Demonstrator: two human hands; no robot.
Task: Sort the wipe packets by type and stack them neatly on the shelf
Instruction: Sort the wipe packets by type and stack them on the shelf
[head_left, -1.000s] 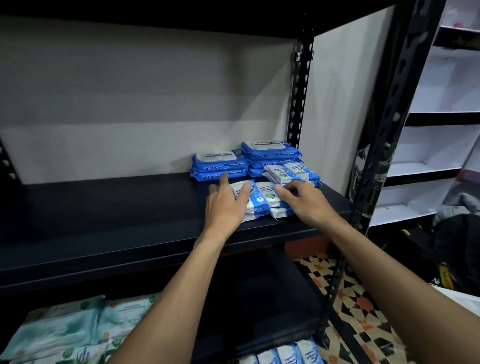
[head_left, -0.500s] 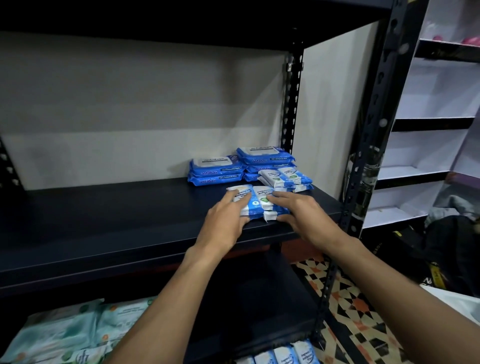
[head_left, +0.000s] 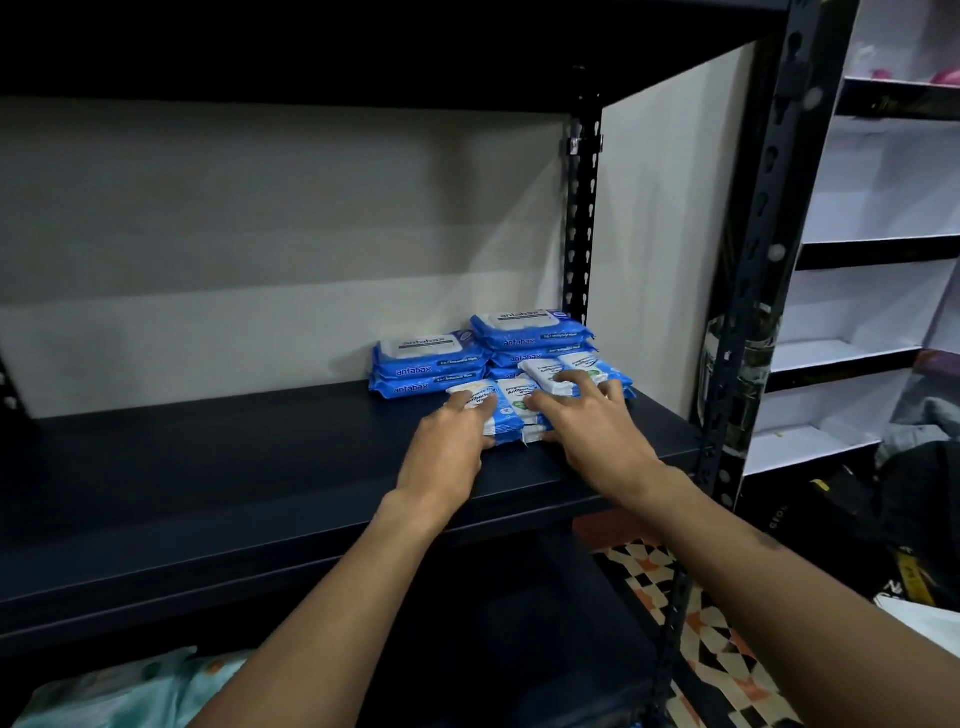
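With spread fingers, the left hand (head_left: 451, 441) and right hand (head_left: 592, 431) press a small packet stack (head_left: 511, 415) near the shelf's (head_left: 208, 467) front edge; uneven pushing could topple it off.

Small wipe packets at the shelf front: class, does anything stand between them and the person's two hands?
Nothing visible does. The left hand and right hand already rest on the small wipe packets.
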